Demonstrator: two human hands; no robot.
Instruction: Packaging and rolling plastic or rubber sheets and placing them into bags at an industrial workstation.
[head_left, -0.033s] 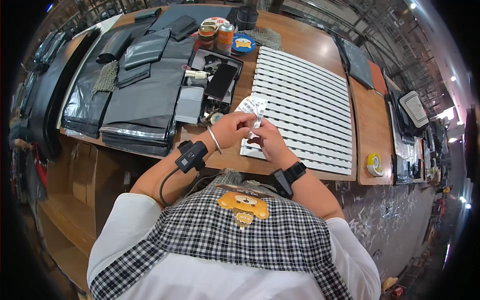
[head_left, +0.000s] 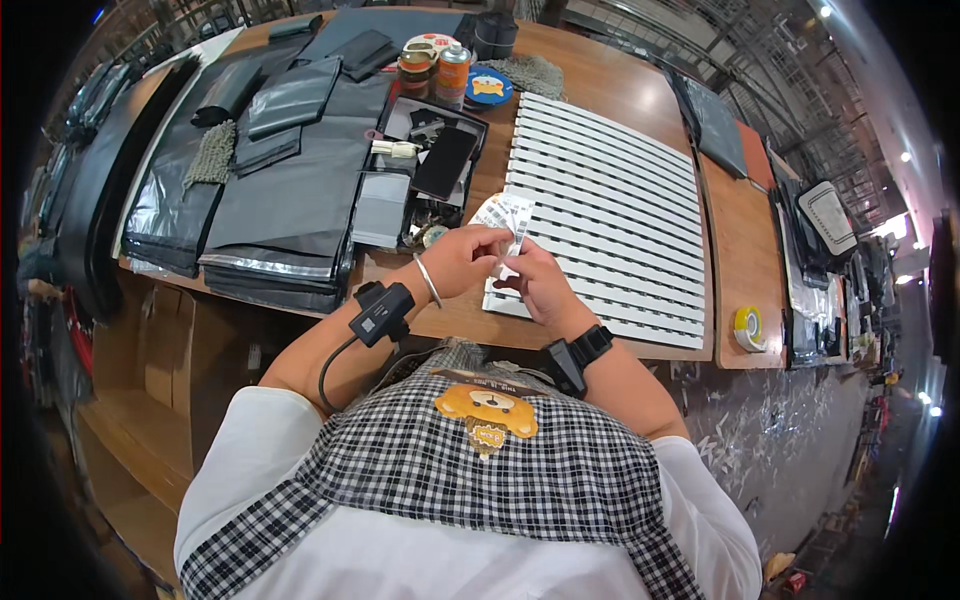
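Observation:
Over the near left edge of a white slatted panel (head_left: 610, 220), both hands are close together at a small fan of white printed label strips (head_left: 507, 211). My left hand (head_left: 463, 260) is closed, pinching the strips near their lower end. With thumb and fingers together, my right hand (head_left: 546, 288) grips the same strips from the other side. The strips spread upward and to the left above the fingers; their lower ends are partly hidden by the hands.
Left of the hands, a black tray (head_left: 480, 140) holds a dark phone (head_left: 444, 163) and small items. Beyond it stand an orange spray can (head_left: 452, 77) and a jar (head_left: 414, 74). Grey plastic bags (head_left: 290, 190) lie stacked at left. A yellow tape roll (head_left: 749, 328) sits at right.

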